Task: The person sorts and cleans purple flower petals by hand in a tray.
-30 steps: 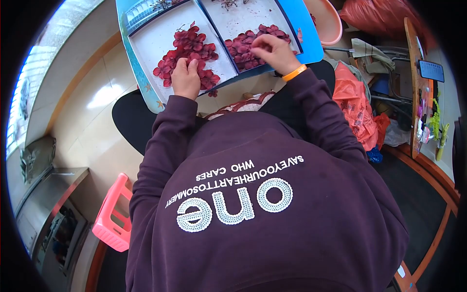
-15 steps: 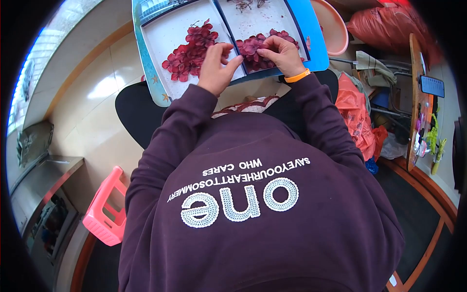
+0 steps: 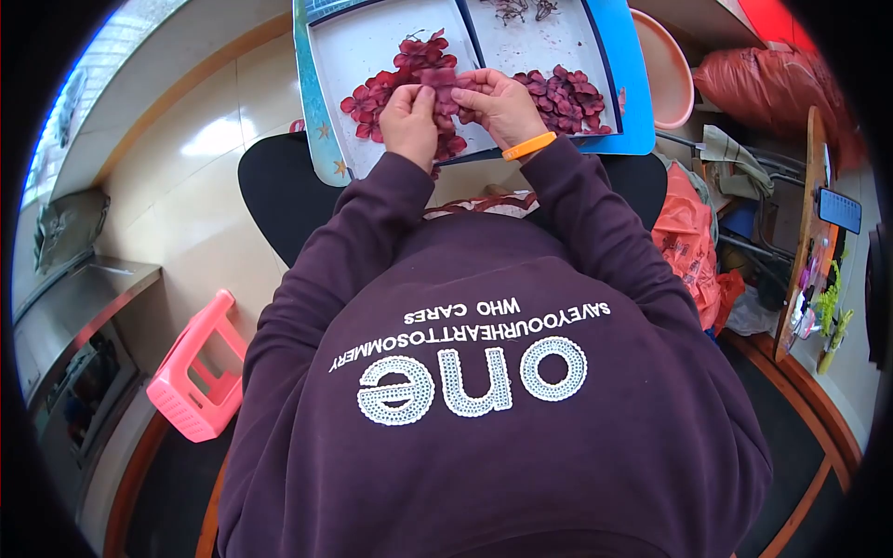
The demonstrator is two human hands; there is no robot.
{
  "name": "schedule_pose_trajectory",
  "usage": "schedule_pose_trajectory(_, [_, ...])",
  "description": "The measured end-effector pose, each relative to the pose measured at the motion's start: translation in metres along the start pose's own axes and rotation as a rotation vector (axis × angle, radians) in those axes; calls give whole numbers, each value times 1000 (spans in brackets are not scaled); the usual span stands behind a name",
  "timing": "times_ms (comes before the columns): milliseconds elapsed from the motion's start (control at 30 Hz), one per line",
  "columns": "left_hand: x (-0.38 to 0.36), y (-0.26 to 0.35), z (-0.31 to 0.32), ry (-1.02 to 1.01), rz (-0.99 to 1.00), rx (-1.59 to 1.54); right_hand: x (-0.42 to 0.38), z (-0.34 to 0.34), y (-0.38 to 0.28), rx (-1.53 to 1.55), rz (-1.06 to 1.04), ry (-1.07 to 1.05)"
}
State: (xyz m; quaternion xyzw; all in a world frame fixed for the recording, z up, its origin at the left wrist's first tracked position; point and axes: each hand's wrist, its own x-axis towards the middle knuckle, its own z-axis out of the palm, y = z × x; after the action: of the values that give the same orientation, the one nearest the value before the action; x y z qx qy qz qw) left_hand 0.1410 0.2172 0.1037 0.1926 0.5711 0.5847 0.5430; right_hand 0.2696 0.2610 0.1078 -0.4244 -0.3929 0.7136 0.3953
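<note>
Dark red petals [image 3: 445, 82] are pinched between my two hands above the left tray. My left hand [image 3: 410, 124] grips their left side with thumb and fingertips. On their right side, my right hand [image 3: 503, 107], with an orange wristband [image 3: 529, 146], has its thumb and fingers closed. Under and beside my left hand lie dark red flowers [image 3: 368, 100] in the white left tray [image 3: 349, 45]. A heap of red petals [image 3: 564, 99] rests in the right tray [image 3: 577, 46], partly behind my right wrist.
Thin brown stems [image 3: 521, 9] lie at the far end of the right tray. Both trays stand on a blue board [image 3: 633, 93]. Beyond its right edge are a pink basin [image 3: 662, 70] and red bags [image 3: 684, 219]. A pink stool [image 3: 200, 372] stands at the left.
Both hands have come together over the left tray, my right hand moving left from the right tray's petals. Petals are now held between them. The view has shifted slightly.
</note>
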Motion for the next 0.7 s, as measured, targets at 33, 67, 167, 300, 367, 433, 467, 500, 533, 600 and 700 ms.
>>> schedule_pose_trajectory(33, [-1, 2, -6, 42, -7, 5, 3, 0, 2, 82, 31, -6])
schedule_pose_trajectory(67, [0, 4, -10, 83, -15, 10, 5, -1, 4, 164, 61, -10])
schedule_pose_trajectory(167, [16, -18, -37, 107, 238, 476, 6, -7, 9, 157, 97, -20])
schedule_pose_trajectory(300, [19, -20, -41, 122, 540, 880, 6, -6, 11, 143, 131, -40])
schedule_pose_trajectory(367, [8, -4, -28, 89, 617, 762, 4, 1, 12, 132, 124, -41])
schedule_pose_trajectory(433, [-3, 2, -26, -45, 450, 556, 1, 8, 17, 143, 138, -56])
schedule_pose_trajectory(467, [-6, 3, -26, -161, 251, 408, -1, 11, 24, 158, 149, -72])
schedule_pose_trajectory(500, [-8, -4, -31, -133, 328, 463, -7, 13, 33, 81, 139, -60])
schedule_pose_trajectory(533, [-8, -7, -36, -109, 365, 494, -9, 13, 43, -63, 80, -50])
schedule_pose_trajectory(600, [-10, -7, -34, -26, 388, 482, -12, 11, 29, -126, 97, -39])
schedule_pose_trajectory(700, [1, -6, -29, -7, 370, 429, -8, 1, -12, -50, 104, 48])
